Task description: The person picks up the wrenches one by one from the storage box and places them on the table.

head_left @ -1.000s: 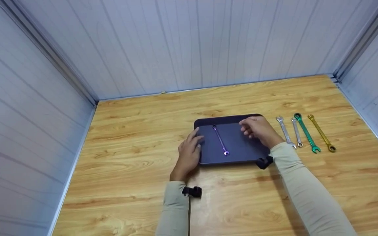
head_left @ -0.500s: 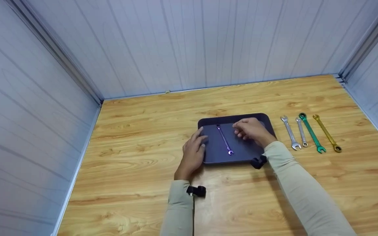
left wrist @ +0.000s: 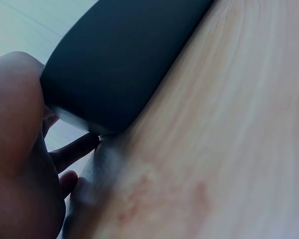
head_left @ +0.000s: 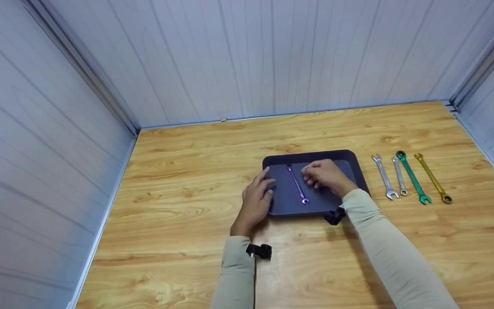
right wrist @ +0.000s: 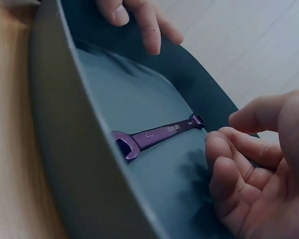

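A purple combination wrench (head_left: 297, 184) lies inside the dark tray (head_left: 311, 212), its open end toward the near side. My left hand (head_left: 255, 201) holds the tray's left wall, with fingertips over the rim inside and other fingers outside near the bottom corner, as the left wrist view shows. Above the tray floor, right of the wrench, hovers my right hand (head_left: 325, 175), its fingers loosely curled and holding nothing. The right wrist view shows a small gap between those fingers and the ring end of the purple wrench (right wrist: 162, 134).
Right of the tray, on the wood-grain table (head_left: 178, 214), lie a larger silver wrench (head_left: 385, 177), a smaller silver wrench (head_left: 399, 176), a green wrench (head_left: 413, 177) and a yellow wrench (head_left: 433, 178). Light panel walls (head_left: 251, 60) stand behind and at both sides.
My right hand has moved left and slightly down over the tray, closer to the purple wrench. The whole head view has shifted a little; the left hand stays on the tray.
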`<control>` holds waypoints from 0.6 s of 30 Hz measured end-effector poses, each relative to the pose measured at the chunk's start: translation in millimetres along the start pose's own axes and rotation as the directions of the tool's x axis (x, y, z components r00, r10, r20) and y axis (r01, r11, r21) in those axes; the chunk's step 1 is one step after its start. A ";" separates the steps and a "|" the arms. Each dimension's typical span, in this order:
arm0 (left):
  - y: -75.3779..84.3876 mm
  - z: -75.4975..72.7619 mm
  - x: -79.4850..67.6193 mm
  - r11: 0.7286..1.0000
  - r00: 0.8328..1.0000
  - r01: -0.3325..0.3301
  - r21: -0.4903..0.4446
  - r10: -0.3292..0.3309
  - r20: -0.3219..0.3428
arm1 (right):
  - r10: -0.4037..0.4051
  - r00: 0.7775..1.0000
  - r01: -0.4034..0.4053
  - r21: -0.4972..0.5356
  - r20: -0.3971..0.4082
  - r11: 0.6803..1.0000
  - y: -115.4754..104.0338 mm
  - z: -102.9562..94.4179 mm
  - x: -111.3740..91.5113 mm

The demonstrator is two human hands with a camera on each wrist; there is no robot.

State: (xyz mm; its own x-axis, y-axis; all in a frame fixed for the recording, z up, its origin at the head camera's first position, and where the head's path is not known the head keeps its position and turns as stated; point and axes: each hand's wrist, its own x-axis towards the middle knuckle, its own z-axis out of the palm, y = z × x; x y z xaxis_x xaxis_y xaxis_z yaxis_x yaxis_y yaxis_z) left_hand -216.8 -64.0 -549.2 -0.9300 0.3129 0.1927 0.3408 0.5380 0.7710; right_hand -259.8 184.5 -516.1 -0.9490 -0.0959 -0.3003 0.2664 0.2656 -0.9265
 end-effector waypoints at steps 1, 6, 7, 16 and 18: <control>0.1 -0.2 0.4 1.000 1.000 -0.001 0.002 0.001 0.001 | -0.009 1.000 0.009 -0.017 -0.002 1.000 0.3 0.1 -0.1; 1.1 1.9 1.2 1.000 1.000 0.009 -0.007 -0.009 0.001 | -0.059 0.998 0.059 -0.089 0.000 0.994 2.9 -0.4 -2.0; 1.2 1.4 1.5 1.000 1.000 0.008 -0.008 -0.008 -0.002 | -0.068 0.998 0.068 -0.100 0.005 0.993 2.3 0.4 -1.8; 0.6 1.7 2.3 1.000 1.000 0.000 0.024 0.000 -0.012 | -0.014 0.999 0.024 -0.193 0.052 0.981 -5.1 3.6 -1.5; 1.2 1.5 4.2 1.000 1.000 0.002 0.027 -0.001 -0.018 | -0.006 0.998 0.019 -0.206 0.063 0.978 -8.9 2.3 -0.1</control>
State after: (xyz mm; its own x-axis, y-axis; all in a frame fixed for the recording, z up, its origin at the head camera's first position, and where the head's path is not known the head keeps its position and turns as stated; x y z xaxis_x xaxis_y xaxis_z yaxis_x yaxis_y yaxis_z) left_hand -220.1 -60.9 -548.4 -0.9328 0.2984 0.2023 0.3426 0.5595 0.7547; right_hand -261.7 180.0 -508.4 -0.9382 -0.1577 -0.3082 0.2078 0.4555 -0.8656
